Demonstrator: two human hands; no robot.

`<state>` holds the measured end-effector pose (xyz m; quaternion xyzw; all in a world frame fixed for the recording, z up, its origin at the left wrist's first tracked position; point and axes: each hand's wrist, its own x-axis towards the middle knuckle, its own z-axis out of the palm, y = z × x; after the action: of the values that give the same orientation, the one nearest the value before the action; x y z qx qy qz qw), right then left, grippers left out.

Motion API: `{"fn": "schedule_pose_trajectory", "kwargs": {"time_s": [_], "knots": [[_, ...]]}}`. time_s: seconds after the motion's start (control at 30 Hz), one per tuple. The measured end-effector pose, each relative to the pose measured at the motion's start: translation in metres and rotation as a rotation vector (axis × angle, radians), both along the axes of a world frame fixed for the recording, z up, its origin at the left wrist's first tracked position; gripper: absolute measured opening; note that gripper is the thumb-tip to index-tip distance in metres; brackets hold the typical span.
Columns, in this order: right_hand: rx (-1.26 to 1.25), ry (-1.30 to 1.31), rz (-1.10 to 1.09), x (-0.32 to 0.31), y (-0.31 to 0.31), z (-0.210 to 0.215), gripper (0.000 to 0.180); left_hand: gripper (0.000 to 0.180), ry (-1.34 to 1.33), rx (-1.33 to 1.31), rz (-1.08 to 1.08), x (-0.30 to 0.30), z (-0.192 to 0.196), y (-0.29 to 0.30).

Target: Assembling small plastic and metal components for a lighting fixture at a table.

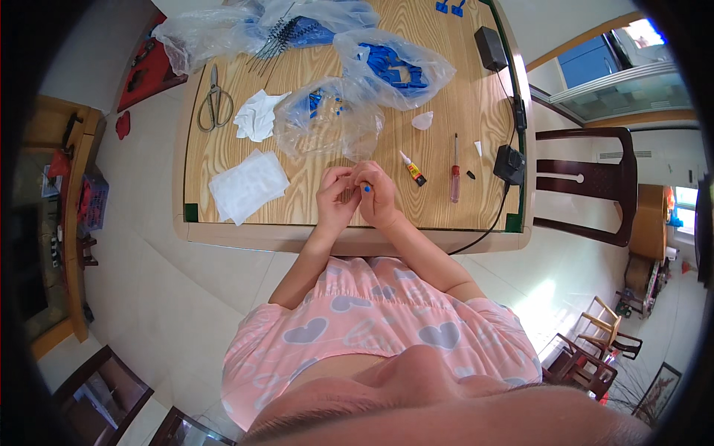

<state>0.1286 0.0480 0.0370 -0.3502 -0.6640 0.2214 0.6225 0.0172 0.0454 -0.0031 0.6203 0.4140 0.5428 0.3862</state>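
My two hands meet just above the table's near edge, fingertips close together. My right hand (pixel 379 197) is closed with a small blue piece (pixel 367 189) showing between its fingers; a bit of yellowish colour sits beside the blue. The fingers of my left hand (pixel 335 199) are pinched together against the right hand; whatever they grip is hidden. Just beyond lies an open clear plastic bag (pixel 327 134) with small blue and gold-coloured parts (pixel 316 104) inside. To the right of my hands are a yellow, red and black glue tube (pixel 413 170) and a screwdriver (pixel 455 178).
Scissors (pixel 214 108), a crumpled tissue (pixel 256 117) and white sheets (pixel 248 186) lie left. Farther back are a bag of blue parts (pixel 398 68) and black coiled wires (pixel 284 36). A cabled black adapter (pixel 509 165) sits at right, near a wooden chair (pixel 587 178).
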Motion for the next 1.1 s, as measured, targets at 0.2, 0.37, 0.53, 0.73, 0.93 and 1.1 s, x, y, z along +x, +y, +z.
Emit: {"fn": "schedule_pose_trajectory", "kwargs": {"time_s": [0.2,0.37,0.53,0.73,0.93,1.1], "knots": [[0.0,-0.011,-0.003,0.0013,-0.0003,0.0002,0.008,0.02,0.009,0.016,0.003,0.0003,0.001,0.0007],[0.005,-0.006,0.012,-0.0002,0.001,0.0008,0.006,0.021,-0.027,-0.021,0.0,0.0008,0.0029,-0.0002],[0.024,-0.031,-0.007,0.0022,0.0009,0.0026,0.007,0.021,0.021,0.03,0.0,-0.0011,-0.0007,0.0011],[0.042,-0.046,-0.017,0.0011,-0.0012,-0.0018,0.01,0.02,0.011,-0.009,-0.011,-0.0002,0.0017,-0.0005],[0.07,-0.101,-0.004,-0.0004,0.0016,0.0018,0.005,0.02,-0.045,-0.033,-0.009,0.0001,-0.0024,-0.0004],[0.002,-0.05,-0.006,0.003,-0.0042,-0.0003,0.01,0.02,0.021,0.011,-0.009,-0.0009,0.0,-0.0007]]}}
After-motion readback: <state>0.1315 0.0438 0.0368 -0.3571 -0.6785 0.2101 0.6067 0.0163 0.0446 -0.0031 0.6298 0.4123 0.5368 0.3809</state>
